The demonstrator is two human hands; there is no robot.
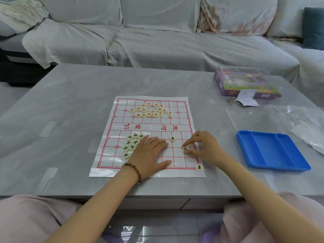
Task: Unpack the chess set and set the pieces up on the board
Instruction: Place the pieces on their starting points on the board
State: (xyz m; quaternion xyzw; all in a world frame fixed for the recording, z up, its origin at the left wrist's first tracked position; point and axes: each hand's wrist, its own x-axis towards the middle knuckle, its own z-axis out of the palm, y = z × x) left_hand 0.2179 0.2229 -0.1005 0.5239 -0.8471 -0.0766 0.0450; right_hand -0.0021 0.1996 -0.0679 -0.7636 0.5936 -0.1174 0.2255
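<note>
A white paper chess board (182,109) with red grid lines lies flat on the grey table. Several red-lettered round pieces (151,110) cluster at its far side. Several black-lettered pieces (130,145) sit bunched at the near left. My left hand (150,153) lies flat, palm down, on the board beside that bunch, fingers spread. My right hand (203,146) pinches a black-lettered piece (185,149) between thumb and forefinger at the board's right edge. One black piece (172,138) stands alone mid-board, another (199,167) on the near right corner.
An empty blue plastic tray (271,149) lies to the right, with a clear lid (245,118) and a crumpled plastic bag (301,123) behind it. A purple box (245,83), a paper slip and metal rings sit at the far right. A grey sofa stands beyond the table.
</note>
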